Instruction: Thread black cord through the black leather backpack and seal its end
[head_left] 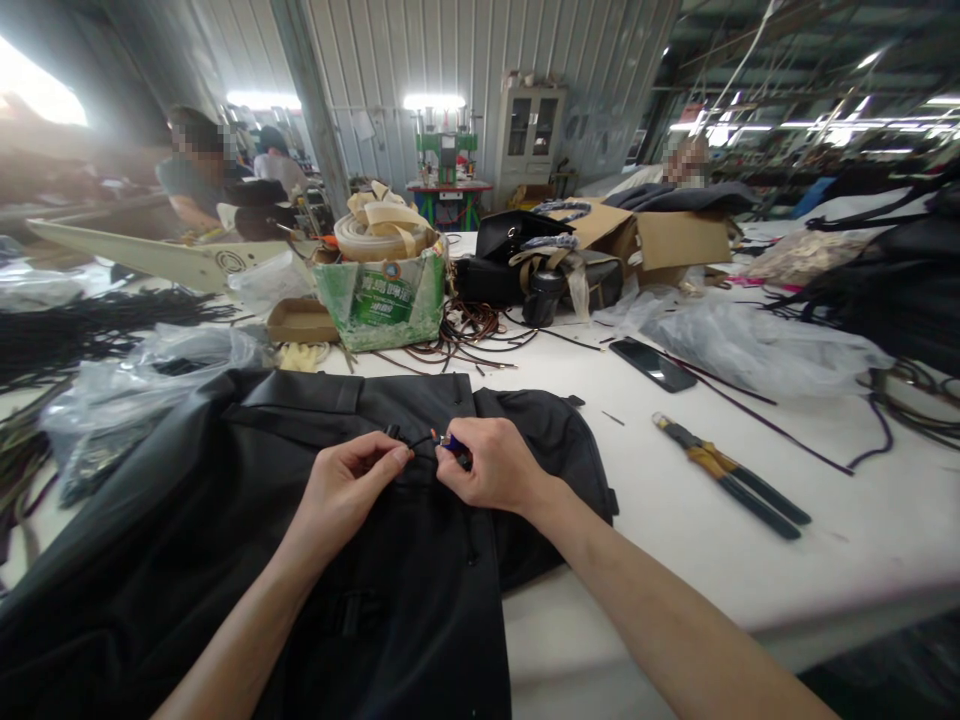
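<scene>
A black fabric bag (300, 540) lies flat on the white table (675, 540) in front of me. My left hand (346, 487) pinches a thin black cord (411, 440) just above the bag's top. My right hand (491, 465) is closed round a small blue lighter (453, 447), whose tip sits at the cord's end. Both hands rest over the bag, a few centimetres apart.
Pliers with dark and yellow handles (731, 477) lie to the right, a phone (651, 363) beyond them. A green box with tan strapping (380, 290), loose cords (465, 340), plastic bags (750, 345), cartons and black bags crowd the table's far side. Other people sit at the back.
</scene>
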